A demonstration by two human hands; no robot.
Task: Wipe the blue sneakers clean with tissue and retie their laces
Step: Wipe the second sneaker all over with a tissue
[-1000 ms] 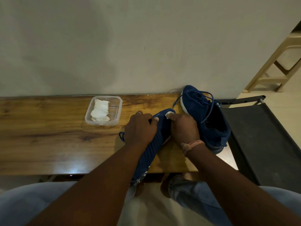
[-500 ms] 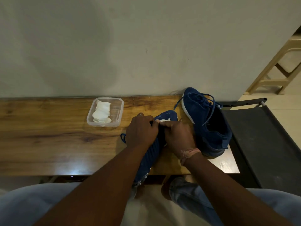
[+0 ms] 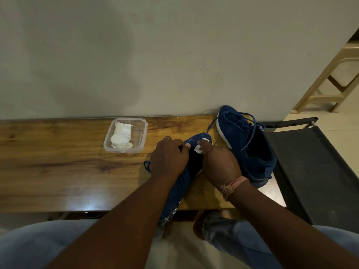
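Note:
One blue sneaker (image 3: 181, 188) lies tilted on the wooden table (image 3: 58, 171), heel hanging over the near edge, toe pointing away. My left hand (image 3: 169, 158) grips its upper near the toe. My right hand (image 3: 219, 164) pinches a small white tissue (image 3: 199, 148) and presses it against the toe. The second blue sneaker (image 3: 246, 144) rests on the table to the right, against the wall, with its blue laces loose.
A clear plastic tub (image 3: 142, 133) holding crumpled white tissues (image 3: 121, 137) sits left of the shoes. A black folding frame (image 3: 314, 171) stands off the table's right end. A beige plastic stool (image 3: 334, 80) is at the far right. My knees are below the table edge.
My right hand has shifted the tissue along the toe of the held sneaker, first inward toward my left hand, then slightly back out. My left hand keeps its grip.

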